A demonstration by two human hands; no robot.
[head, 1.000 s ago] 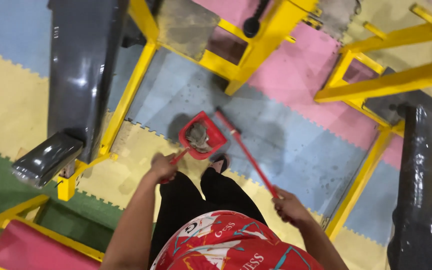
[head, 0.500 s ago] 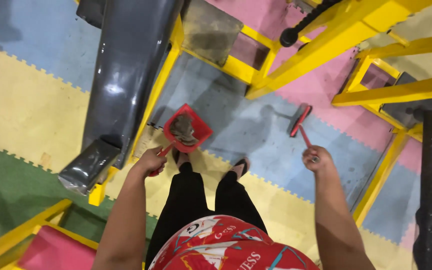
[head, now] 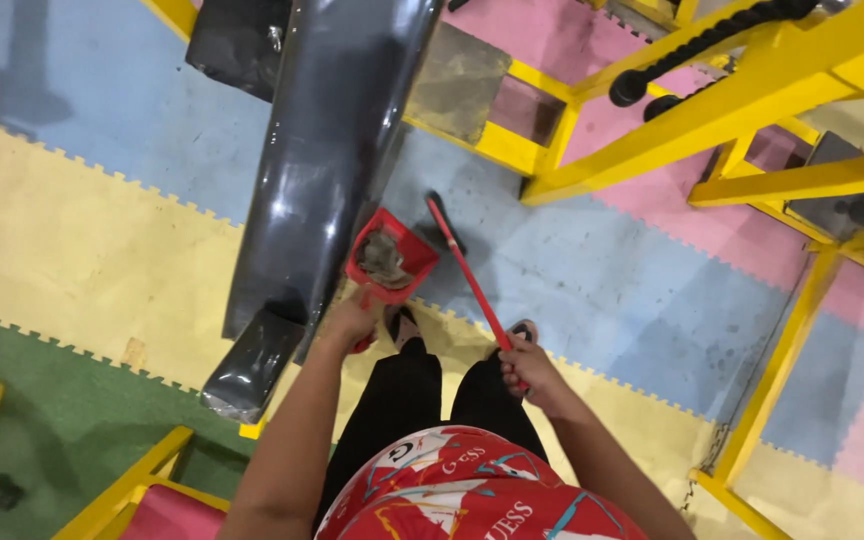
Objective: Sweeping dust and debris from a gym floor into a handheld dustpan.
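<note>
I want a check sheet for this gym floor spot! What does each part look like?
Surface: foam puzzle floor mats in blue, yellow, green and pink; scuffed.
Job's things: red dustpan holding grey dirt; red-handled broom with its dark head on the blue mat.
Clutter: nothing seen loose on the mats.
Grips: left hand closed on the dustpan handle; right hand closed on the broom handle.
Cables: a thin chain hangs by a yellow post at lower right.
Surroundings: black padded bench, yellow steel frames, black roller pad.
</note>
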